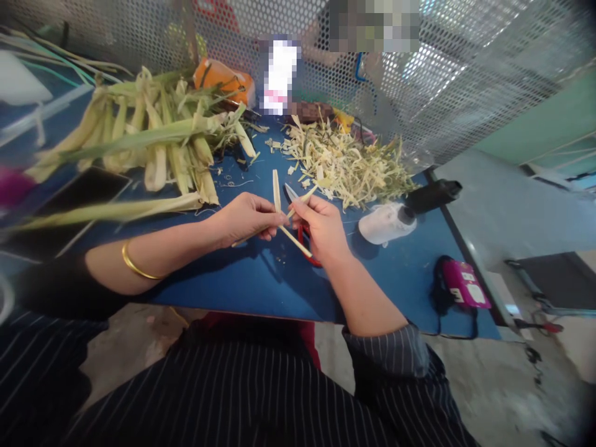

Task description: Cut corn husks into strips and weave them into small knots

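Well, pale strips (276,187) in left hand (254,218), scissors (290,192) in right hand (323,228).

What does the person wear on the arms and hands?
The left hand and right hand wear no gloves. A smooth gold bangle circles the left forearm. The left sleeve looks dark; the right sleeve is dark with pale stripes.

This looks like a small workshop: the blue bench (391,273) carries leafy stalks (158,139) and a heap of pale trimmings (349,162), with red-handled scissors (291,193) above it. Behind the bench rises a perforated metal screen (270,18); below, concrete floor (493,372).
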### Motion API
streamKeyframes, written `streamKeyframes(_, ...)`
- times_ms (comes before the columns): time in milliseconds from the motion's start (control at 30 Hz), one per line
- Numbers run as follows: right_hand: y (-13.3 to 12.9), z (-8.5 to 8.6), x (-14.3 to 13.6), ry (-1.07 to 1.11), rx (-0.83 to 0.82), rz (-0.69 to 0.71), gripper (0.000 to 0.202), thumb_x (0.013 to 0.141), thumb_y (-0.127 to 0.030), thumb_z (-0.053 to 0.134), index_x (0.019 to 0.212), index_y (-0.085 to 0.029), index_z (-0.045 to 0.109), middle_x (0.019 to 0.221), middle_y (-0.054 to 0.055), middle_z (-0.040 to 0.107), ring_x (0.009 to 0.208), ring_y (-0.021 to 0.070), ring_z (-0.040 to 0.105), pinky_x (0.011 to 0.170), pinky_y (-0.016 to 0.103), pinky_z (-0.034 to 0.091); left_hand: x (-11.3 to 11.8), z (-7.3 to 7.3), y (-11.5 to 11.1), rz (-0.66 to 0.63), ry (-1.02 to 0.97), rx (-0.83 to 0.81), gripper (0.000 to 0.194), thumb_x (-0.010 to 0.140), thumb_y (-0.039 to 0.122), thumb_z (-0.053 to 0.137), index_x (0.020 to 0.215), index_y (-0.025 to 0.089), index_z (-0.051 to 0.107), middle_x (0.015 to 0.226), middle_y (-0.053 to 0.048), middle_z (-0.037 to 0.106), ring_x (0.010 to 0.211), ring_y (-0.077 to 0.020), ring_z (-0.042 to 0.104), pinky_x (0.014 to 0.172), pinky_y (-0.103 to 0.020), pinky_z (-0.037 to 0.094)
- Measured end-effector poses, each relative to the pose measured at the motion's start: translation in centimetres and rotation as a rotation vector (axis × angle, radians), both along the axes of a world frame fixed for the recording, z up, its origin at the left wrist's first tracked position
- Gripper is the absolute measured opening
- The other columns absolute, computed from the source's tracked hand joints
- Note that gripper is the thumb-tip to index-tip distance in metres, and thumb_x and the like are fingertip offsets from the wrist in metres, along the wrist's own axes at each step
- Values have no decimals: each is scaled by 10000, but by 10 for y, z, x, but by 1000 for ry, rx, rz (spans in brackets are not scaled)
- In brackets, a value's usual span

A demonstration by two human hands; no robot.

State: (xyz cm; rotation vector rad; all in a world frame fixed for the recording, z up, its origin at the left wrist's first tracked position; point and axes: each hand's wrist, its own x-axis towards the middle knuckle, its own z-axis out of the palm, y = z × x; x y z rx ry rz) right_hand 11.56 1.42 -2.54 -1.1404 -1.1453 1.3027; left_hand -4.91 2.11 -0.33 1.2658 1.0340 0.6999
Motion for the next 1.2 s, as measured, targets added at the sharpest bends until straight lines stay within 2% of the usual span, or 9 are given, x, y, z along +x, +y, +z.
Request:
streamKeyframes(100,-1,-3,-3,31,1,-105,145,745,-296,696,664,-184,651,545,-50,562,480,70,502,529,231,428,1,1,-1,-19,0,-8,268,683,334,777,514,156,670,512,-24,614,470,-85,538,509,-202,460)
streamKeyframes(267,8,-2,6,-28,49,-90,165,811,-333,641,771,-179,685,664,-12,630,571,100,582,605,262,472,-1,4,-1,57,-51,-115,254,656,374,807,598,144,715,559,-44,670,504,-108,600,565,-227,516)
streamKeyframes(400,4,11,16,-309,447,-490,171,890,-333,548,899,-196,651,790,15,647,729,133,615,727,298,482,-5,4,5,151,-247,-152,293,643,354,828,819,133,755,769,-92,752,711,-159,701,739,-273,555)
streamKeyframes(467,-3,16,15,-467,617,-600,183,907,-333,529,819,-204,624,745,13,616,737,147,596,743,314,471,-7,4,8,153,-315,-129,320,627,308,843,873,123,754,867,-109,761,807,-172,708,799,-278,547)
streamKeyframes(533,-12,17,8,-625,672,-461,221,916,-329,518,766,-208,627,728,22,623,759,163,599,757,326,462,-8,3,10,165,-361,-106,323,624,269,846,895,118,753,874,-103,763,827,-167,705,813,-269,539)
streamKeyframes(600,-17,14,-1,-733,590,-160,170,880,-348,587,798,-216,656,788,20,654,763,160,606,772,323,461,-8,2,10,194,-405,-105,305,627,245,843,891,121,753,835,-83,765,801,-158,704,813,-267,537)
streamKeyframes(667,-18,8,-8,-713,502,-11,155,849,-351,632,783,-215,665,833,24,655,800,162,618,779,311,469,-7,0,9,214,-435,-120,294,622,224,842,883,123,752,810,-72,764,778,-157,704,814,-276,538)
streamKeyframes(833,-14,-3,-12,-608,426,69,177,868,-255,586,711,-207,654,849,28,632,842,161,611,806,307,469,-3,-3,6,251,-446,-157,292,600,169,836,870,114,740,796,-71,760,767,-170,706,796,-298,544)
streamKeyframes(1200,-13,3,-10,-582,460,185,193,845,-207,595,657,-200,636,889,25,627,905,160,602,843,303,458,-3,0,6,327,-389,-162,328,561,128,833,863,77,714,733,-72,745,707,-173,701,740,-294,548)
